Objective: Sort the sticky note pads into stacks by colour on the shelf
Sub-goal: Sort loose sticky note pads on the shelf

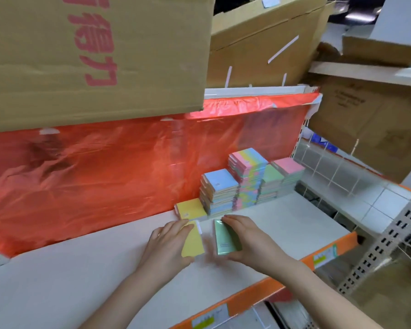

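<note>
So, two pads on the go: my left hand (169, 243) has a grip on a yellow pad (193, 242), fingers flat over its top with the pad low against the shelf (282, 224), and my right hand (252, 241) is wrapped round a green pad (224, 241) in shiny film, tilted up on its edge. A bit of motion blur between them, so don't ask me exactly where the edges touch.

Just past my left fingertips a yellow stack (190, 208) is barely started, looks like one or two pads against the red plastic sheet (93, 167). Beside it is the blue-topped stack (220, 193), though its sides show mixed colours. Then the tall rainbow-striped stack (247, 176), a green-topped one (271, 184) and a pink-topped one (288, 170) at the far end.

My guess is I'm partway: piles exist, but several still look mixed down the sides. The yellow probably joins its stack, the green goes further right. Cardboard boxes (93, 55) loom overhead.
</note>
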Motion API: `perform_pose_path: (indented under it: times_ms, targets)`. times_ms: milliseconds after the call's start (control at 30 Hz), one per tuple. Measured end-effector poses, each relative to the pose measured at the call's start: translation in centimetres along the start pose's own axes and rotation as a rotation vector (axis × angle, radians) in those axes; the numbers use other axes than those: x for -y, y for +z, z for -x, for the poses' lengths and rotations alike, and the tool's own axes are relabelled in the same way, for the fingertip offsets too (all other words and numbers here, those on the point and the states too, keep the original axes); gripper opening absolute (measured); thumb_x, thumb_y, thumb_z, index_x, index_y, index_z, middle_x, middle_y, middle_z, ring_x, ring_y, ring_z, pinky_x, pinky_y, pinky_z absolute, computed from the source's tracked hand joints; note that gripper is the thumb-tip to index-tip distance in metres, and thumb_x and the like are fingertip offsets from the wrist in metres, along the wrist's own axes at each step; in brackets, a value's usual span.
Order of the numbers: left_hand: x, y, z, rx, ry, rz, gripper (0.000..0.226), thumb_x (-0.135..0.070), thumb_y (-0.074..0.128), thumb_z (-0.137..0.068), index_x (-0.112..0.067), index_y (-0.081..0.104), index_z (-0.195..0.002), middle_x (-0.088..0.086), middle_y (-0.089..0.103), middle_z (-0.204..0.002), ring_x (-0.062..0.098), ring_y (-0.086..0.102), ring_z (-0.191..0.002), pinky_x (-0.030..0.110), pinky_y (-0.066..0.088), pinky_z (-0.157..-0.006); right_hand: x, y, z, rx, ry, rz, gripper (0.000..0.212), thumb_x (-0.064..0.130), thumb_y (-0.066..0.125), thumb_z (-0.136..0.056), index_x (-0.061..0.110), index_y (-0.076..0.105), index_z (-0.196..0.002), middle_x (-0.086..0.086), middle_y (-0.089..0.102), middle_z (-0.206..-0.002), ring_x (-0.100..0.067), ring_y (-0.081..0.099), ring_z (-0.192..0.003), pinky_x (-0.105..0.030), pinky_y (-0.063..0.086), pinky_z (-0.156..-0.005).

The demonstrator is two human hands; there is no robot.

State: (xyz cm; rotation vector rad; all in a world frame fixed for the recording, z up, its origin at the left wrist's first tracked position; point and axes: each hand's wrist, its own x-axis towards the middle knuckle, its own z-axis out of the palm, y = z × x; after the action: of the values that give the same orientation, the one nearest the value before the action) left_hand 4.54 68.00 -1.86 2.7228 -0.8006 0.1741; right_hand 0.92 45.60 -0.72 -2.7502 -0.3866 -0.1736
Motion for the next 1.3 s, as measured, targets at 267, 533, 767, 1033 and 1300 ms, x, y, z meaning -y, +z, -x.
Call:
perform_pose_path:
  times_ms: [267,533,767,1033,1300]
  targets:
    - [-5.0,1.1,-3.9,-0.014,0.005,-0.011,0.072,-0.05,0.058,-0.084,-0.033,0.025,-0.146,-0.016,0.017,-0.153,0.005,0.014,-0.141,0.025,0.012,-0.109,-5.1,-3.5,0.8,-0.026,-0.016,0.015,0.088,0.047,0.072,-0.077,0.019,0.026,-0.147,0.006,0.029,-0.151,-0.007,0.021,-0.138,-0.011,0.016,-0.107]
    - [-5.6,0.0,-7.5,-0.075,0.107,-0.006,0.071,-0.047,0.058,-0.084,-0.03,0.027,-0.145,-0.014,0.018,-0.153,0.008,0.016,-0.141,0.027,0.015,-0.109,-7.2,-5.1,-0.3,-0.076,0.05,0.02,0.088,0.04,0.073,-0.078,0.022,0.023,-0.148,0.009,0.023,-0.153,-0.006,0.017,-0.14,-0.015,0.016,-0.109]
    - [-6.7,-1.5,-11.1,-0.135,0.182,0.037,0.073,-0.046,0.062,-0.083,-0.025,0.03,-0.145,-0.01,0.025,-0.152,0.011,0.021,-0.14,0.026,0.019,-0.108,-10.3,-6.9,-2.3,-0.096,0.14,0.012,0.087,0.026,0.075,-0.078,0.019,0.023,-0.148,0.006,0.021,-0.153,-0.009,0.017,-0.141,-0.019,0.015,-0.112]
    - [-7.6,-2.7,-15.1,-0.256,0.163,0.002,0.075,-0.047,0.069,-0.073,-0.021,0.044,-0.138,-0.006,0.039,-0.145,0.012,0.028,-0.132,0.032,0.03,-0.103,-17.1,-10.5,-7.0,-0.075,0.166,0.098,0.083,0.018,0.078,-0.073,0.012,0.033,-0.142,-0.004,0.034,-0.145,-0.021,0.03,-0.134,-0.026,0.025,-0.108]
    - [-9.5,-3.7,-19.3,-0.266,0.052,-0.063,0.075,-0.047,0.067,-0.078,-0.027,0.034,-0.143,-0.01,0.029,-0.149,0.012,0.025,-0.137,0.031,0.025,-0.106,-21.0,-12.3,-13.0,0.088,0.071,0.203,0.083,0.024,0.077,-0.072,0.013,0.033,-0.142,-0.004,0.038,-0.143,-0.02,0.034,-0.131,-0.016,0.024,-0.094]
